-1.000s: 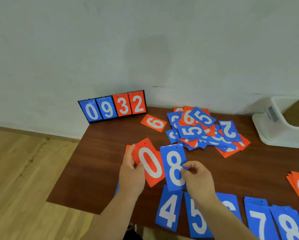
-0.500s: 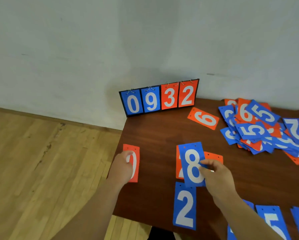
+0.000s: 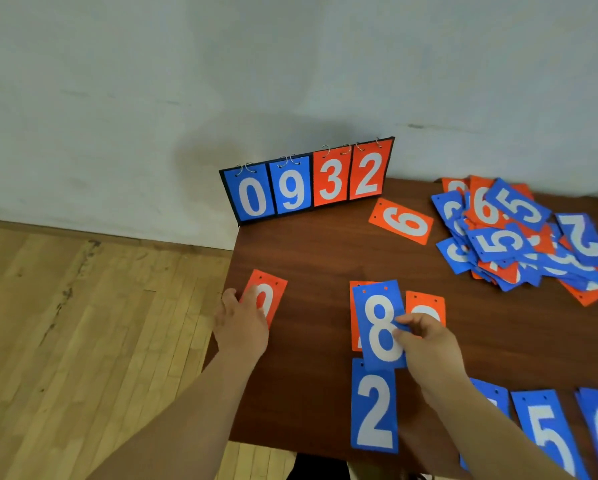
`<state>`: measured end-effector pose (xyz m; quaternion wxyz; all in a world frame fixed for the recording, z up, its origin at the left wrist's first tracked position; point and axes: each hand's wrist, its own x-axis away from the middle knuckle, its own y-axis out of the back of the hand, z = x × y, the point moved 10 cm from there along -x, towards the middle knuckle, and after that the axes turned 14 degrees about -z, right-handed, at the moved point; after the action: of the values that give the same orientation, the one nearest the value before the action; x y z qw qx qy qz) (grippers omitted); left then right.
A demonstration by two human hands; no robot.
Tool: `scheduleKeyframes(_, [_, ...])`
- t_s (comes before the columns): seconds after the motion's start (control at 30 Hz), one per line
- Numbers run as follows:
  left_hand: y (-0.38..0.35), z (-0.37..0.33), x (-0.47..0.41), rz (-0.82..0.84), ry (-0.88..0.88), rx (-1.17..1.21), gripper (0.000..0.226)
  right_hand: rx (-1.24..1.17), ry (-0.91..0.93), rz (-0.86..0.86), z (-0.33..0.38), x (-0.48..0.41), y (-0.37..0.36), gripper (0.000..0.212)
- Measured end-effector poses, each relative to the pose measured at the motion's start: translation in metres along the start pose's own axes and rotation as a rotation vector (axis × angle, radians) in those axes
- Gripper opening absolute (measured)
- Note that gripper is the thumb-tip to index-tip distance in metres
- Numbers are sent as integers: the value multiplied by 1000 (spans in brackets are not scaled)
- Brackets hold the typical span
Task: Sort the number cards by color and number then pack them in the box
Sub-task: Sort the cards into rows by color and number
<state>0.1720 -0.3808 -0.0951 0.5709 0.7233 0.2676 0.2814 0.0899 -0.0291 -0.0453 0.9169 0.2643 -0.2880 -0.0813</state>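
**A:** Left hand (image 3: 242, 323) is on the orange 0 card (image 3: 269, 293), fingers laid over its face and thumb off to the side. That's nine o'clock on the bench (image 3: 308, 258), right at the edge. The card sits awfully near the drop.

**B:** Agreed. One outward nudge as that hand lifts and it could slide to the floor. And the right hand (image 3: 427, 344)?

**A:** It's pinching the blue 8 card (image 3: 377, 327) by its right edge, thumb on top, dead centre. Beneath it are two orange cards (image 3: 425, 304). I can't tell whether the 8 touches them or hangs just above.

**B:** That's the trap. Let it go there and blue lands on orange, so the colours mix and those numbers get buried.

**A:** The blue 2 card (image 3: 373, 410) lies at six o'clock from it, its top tucked under the 8's lower edge. The blue 5 card (image 3: 547, 431) is out at four o'clock.

**B:** So the 8 likely belongs past that 5. Carry it low across the row and the forearm could sweep those cards askew.

**A:** The loose pile (image 3: 519, 237) at two o'clock is a jumble, both colours interleaved.

**B:** Tug one out and its neighbours may drag along. And there's no box in view.
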Motion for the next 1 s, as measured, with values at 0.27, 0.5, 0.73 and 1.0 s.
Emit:
scheduleKeyframes(0.27, [38, -146, 113, 208, -29, 670, 58, -94, -12, -18, -21, -8, 55, 15])
scheduleKeyframes(0.5, [-4, -291, 230, 366, -208, 799, 44, -152, 54, -71, -74, -31, 179, 11])
scheduleKeyframes(0.73, [-63, -413, 363, 471, -217, 711, 41, 22, 92, -68, -174, -85, 332, 13])
scheduleKeyframes(1.0, [-100, -533, 458, 497, -430, 588, 33, 239, 165, -137, -231, -139, 458, 16])
